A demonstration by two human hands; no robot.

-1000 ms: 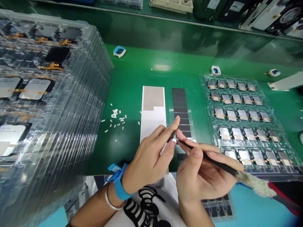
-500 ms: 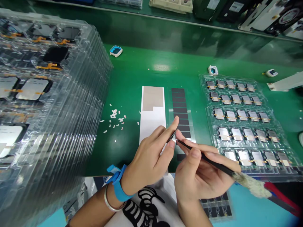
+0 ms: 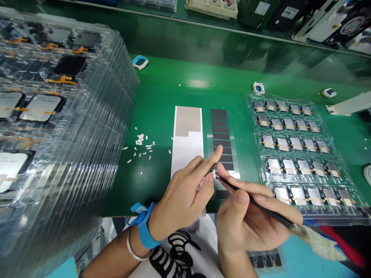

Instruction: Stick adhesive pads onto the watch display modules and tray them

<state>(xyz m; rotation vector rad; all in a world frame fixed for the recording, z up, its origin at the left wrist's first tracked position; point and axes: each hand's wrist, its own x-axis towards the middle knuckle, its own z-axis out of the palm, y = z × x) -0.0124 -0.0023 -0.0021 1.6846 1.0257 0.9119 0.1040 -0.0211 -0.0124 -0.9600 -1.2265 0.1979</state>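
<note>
My left hand (image 3: 185,193), wearing a blue wrist strap (image 3: 146,227) and a bangle, pinches a small dark flat part (image 3: 213,167) between thumb and fingers; most of it is hidden. In my right hand (image 3: 246,220) are black tweezers (image 3: 269,213), their rear end wrapped in worn pale material. The tweezer tips meet the small part's edge by my left thumb. Beneath and beyond the hands lie a white sheet (image 3: 181,154) with a beige patch and a clear sheet bearing several black rectangular stickers (image 3: 222,136).
Tall stacked clear trays (image 3: 116,108) of screens stand at left. Small white scraps (image 3: 139,139) lie beside them. At right, a clear tray (image 3: 256,148) holds several small screen modules. Watch cases (image 3: 140,62) sit farther back, below a shelf (image 3: 162,13).
My right hand and the tweezers have shifted slightly right and down. My left fingertips have moved a little right, still pinching the dark part.
</note>
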